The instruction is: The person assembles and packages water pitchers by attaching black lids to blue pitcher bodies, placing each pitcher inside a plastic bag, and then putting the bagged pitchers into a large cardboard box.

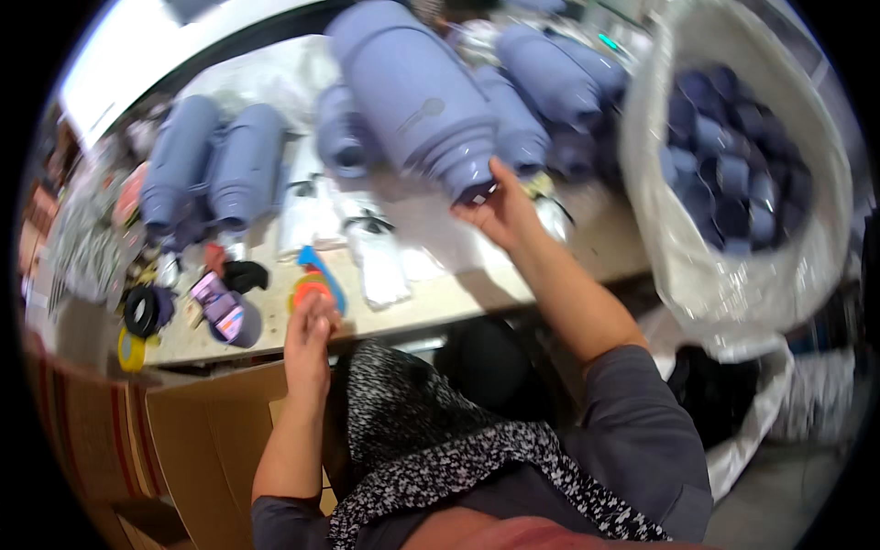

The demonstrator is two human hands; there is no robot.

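Note:
A large lavender-blue thermos flask (417,92) is tilted above the table, its neck pointing down toward me. My right hand (502,206) is closed around the neck end, where a dark, shiny rim shows. My left hand (312,335) is raised at the table's front edge with its fingers loosely bent and a little apart; I see nothing in it. Just beyond those fingers lies a blue tape dispenser (332,280) with an orange roll (312,286). White packets with black ties (379,266) lie on the tabletop between my hands.
More lavender flasks (246,165) stand or lie along the table (440,316). A large white bag (683,275) of dark blue caps (733,174) is at right. A phone (218,304) and yellow tape (131,350) are at left, above an open cardboard box (206,435).

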